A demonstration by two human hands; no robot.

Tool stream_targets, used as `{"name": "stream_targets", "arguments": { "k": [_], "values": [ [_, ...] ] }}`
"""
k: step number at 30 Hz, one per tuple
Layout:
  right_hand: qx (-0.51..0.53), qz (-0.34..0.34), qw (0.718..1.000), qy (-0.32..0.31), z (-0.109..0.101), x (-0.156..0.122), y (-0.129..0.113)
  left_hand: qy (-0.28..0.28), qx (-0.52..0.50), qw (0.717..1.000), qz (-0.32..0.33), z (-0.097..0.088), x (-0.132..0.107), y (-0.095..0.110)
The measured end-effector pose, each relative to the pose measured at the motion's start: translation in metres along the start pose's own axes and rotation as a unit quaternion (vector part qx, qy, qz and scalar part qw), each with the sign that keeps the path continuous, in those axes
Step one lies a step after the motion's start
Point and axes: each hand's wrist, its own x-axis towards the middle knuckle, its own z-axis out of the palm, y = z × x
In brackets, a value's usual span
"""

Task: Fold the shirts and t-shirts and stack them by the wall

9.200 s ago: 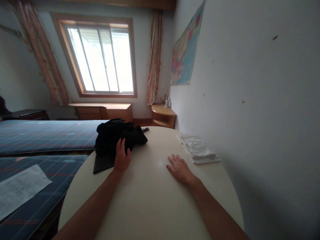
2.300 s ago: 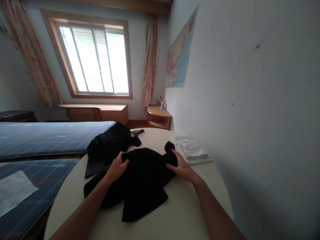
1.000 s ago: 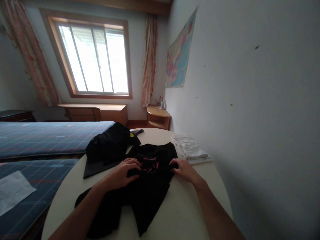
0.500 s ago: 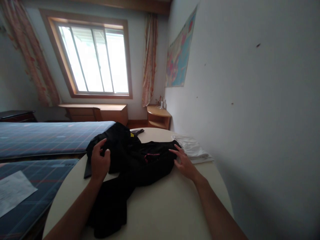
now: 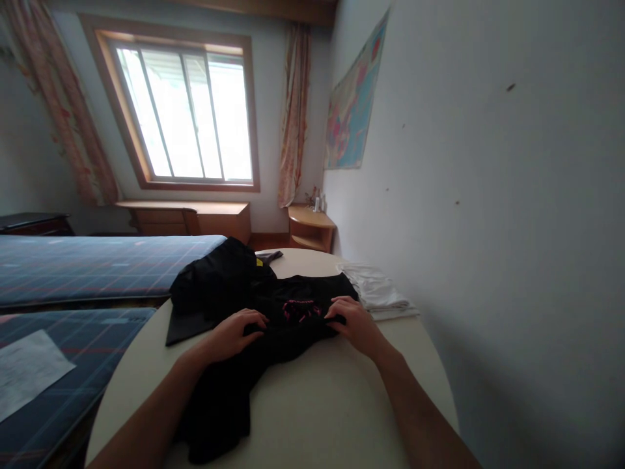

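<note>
I have one left hand and one right hand. One round table holds one black cloth, one dark pile on the far left and one white pile on the right. I can't count the clothes in the piles. Far off are one window, two curtains and one map. On the left are two beds and one paper.

My left hand and forearm hide part of the black cloth garment, whose pink print is too blurred to read. The bottom edge cuts off the round cream table, the left edge the white paper sheet. The tiny white objects in the corner might be bottles.
</note>
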Motion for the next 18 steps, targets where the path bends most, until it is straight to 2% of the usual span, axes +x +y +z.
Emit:
{"name": "stream_targets", "arguments": {
  "k": [2, 4, 6, 8, 9, 11, 13, 14, 16, 18],
  "values": [
    [0.002, -0.005, 0.999, 0.05, -0.013, -0.002, 0.004, 0.05, 0.013, 0.998, -0.038, -0.003, 0.002, -0.002],
    [-0.004, 0.0, 0.995, 0.103, -0.025, -0.005, 0.012, 0.165, 0.03, 0.98, -0.107, -0.008, 0.003, -0.008],
    [-0.019, 0.023, 0.989, 0.145, -0.034, -0.01, 0.022, 0.304, 0.036, 0.936, -0.176, -0.015, 0.003, -0.017],
    [-0.034, 0.054, 0.986, 0.157, -0.038, -0.013, 0.032, 0.395, 0.034, 0.891, -0.22, -0.021, 0.002, -0.026],
    [-0.038, 0.065, 0.986, 0.151, -0.038, -0.014, 0.036, 0.421, 0.041, 0.879, -0.222, -0.023, 0.001, -0.028],
    [-0.037, 0.068, 0.988, 0.134, -0.037, -0.014, 0.037, 0.451, 0.081, 0.87, -0.182, -0.023, 0.001, -0.027],
    [-0.023, 0.048, 0.99, 0.129, -0.035, -0.011, 0.028, 0.456, 0.122, 0.876, -0.097, -0.019, 0.001, -0.018],
    [-0.012, 0.033, 0.992, 0.123, -0.033, -0.01, 0.021, 0.438, 0.132, 0.888, -0.049, -0.016, 0.002, -0.012],
    [0.012, 0.003, 0.996, 0.083, -0.029, -0.007, 0.005, 0.348, 0.133, 0.928, 0.031, -0.008, 0.003, -0.001],
    [0.028, -0.014, 0.999, 0.01, -0.023, -0.006, -0.011, 0.221, 0.132, 0.963, 0.084, 0.0, 0.004, 0.003]
  ]
}}
